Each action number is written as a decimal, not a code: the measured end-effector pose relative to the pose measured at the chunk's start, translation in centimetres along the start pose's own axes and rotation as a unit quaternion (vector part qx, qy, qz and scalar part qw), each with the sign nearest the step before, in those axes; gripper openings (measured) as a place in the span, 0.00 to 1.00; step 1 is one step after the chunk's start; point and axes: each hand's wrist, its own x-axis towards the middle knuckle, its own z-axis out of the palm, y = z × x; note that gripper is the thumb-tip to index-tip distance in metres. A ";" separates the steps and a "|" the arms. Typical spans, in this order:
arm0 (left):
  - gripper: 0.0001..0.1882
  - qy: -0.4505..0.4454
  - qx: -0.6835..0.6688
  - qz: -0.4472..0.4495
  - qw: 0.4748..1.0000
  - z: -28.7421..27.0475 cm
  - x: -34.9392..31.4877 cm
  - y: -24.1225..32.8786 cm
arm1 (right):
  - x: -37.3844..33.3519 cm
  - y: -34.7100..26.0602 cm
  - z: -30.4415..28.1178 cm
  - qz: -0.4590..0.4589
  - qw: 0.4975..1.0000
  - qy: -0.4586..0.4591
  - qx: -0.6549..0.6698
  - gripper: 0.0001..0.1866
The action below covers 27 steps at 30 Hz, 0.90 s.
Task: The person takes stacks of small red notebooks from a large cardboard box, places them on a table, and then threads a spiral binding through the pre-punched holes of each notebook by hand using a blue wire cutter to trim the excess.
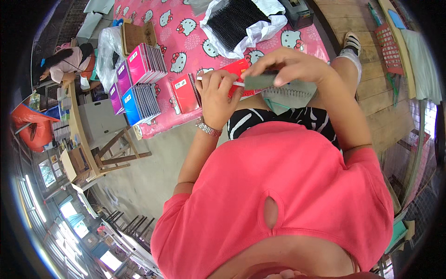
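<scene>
My left hand [217, 95] grips a red notebook [237, 68] at the near edge of the table, fingers bent over its edge. Beside these fingers a thin white edge or strip [239, 84] shows. My right hand [295, 65] holds a grey-green flat piece [258, 82] between thumb and fingers, against the notebook; motion blurs it, so its kind is unclear. Below it, over my lap, lies a greyish clear sheet with a row of wire coils [290, 95]. Left of my left hand, a small stack of red spiral notebooks [185, 94] rests on the table.
The pink patterned tablecloth [179, 63] carries stacks of pink notebooks [141, 64], blue notebooks [139, 103] and purple ones [121, 79]. Black wire coils [237, 22] lie in white wrapping at the back. Another person [69, 65] sits far left. A wooden stool [121, 151] stands left.
</scene>
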 end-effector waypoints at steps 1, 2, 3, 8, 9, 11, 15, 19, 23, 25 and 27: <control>0.19 -0.006 -0.001 0.004 1.000 -0.2 0.0 0.2 | 0.4 0.3 -0.1 0.096 0.993 0.023 -0.070 0.22; 0.19 -0.013 -0.002 0.007 1.000 -0.3 0.1 0.4 | 0.3 0.6 -0.6 0.097 0.993 0.022 -0.070 0.22; 0.19 -0.012 -0.002 0.006 1.000 -0.5 0.2 0.5 | 0.2 0.6 -1.3 0.067 0.991 0.060 -0.103 0.22; 0.20 0.003 -0.018 0.003 1.000 -0.7 0.8 0.5 | 0.8 0.2 -1.0 0.047 0.982 0.063 -0.172 0.21; 0.20 0.005 -0.017 0.003 1.000 -0.8 0.9 0.4 | 0.9 0.1 -1.0 0.046 0.982 0.062 -0.174 0.21; 0.20 0.008 -0.025 0.001 1.000 -0.9 1.0 0.3 | 0.8 0.1 -0.9 -0.055 0.997 0.050 0.012 0.19; 0.19 0.007 -0.039 0.004 0.999 -0.9 1.4 0.5 | 1.1 0.8 -1.5 -0.014 0.996 0.050 -0.079 0.19; 0.19 0.015 -0.045 0.005 0.999 -0.9 1.5 0.5 | 1.1 0.9 -1.5 -0.042 0.998 0.037 -0.037 0.20; 0.19 0.016 -0.042 0.011 0.999 -0.9 1.5 0.4 | 1.0 1.0 -1.5 -0.025 0.993 0.048 -0.107 0.21; 0.19 0.017 -0.046 0.006 0.999 -0.9 1.5 0.4 | 1.2 0.7 -1.4 -0.002 0.982 0.079 -0.173 0.22; 0.20 0.016 -0.050 0.002 0.999 -1.0 1.6 0.2 | 1.2 0.1 -1.0 -0.079 0.995 -0.020 0.061 0.21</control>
